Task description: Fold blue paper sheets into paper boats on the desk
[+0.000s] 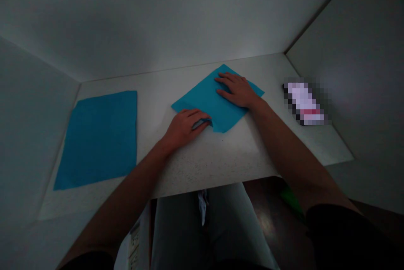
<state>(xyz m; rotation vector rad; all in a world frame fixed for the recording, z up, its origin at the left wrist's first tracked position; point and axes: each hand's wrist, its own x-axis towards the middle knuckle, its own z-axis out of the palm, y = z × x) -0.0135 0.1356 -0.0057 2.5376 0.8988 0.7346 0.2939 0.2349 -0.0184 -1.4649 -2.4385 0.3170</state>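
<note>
A thin blue sheet (202,95), paper or cloth, lies turned like a diamond on the white tabletop in front of me. Its near edge is slightly bent beside my left hand (186,126), whose thumb and index fingertip come together at that edge with a small gap behind them. Flat on the sheet's right half rests my right hand (238,90), fingers spread and palm down. Part of the sheet is hidden under both hands. Off to the left, apart from the hands, a second larger blue sheet (100,137) lies flat.
A phone (304,102), blurred out, lies on the right of the white tabletop (189,169). Pale walls (176,17) close in the back and both sides. Below the front edge are my legs, a white object with labels (134,240) and something green (292,202).
</note>
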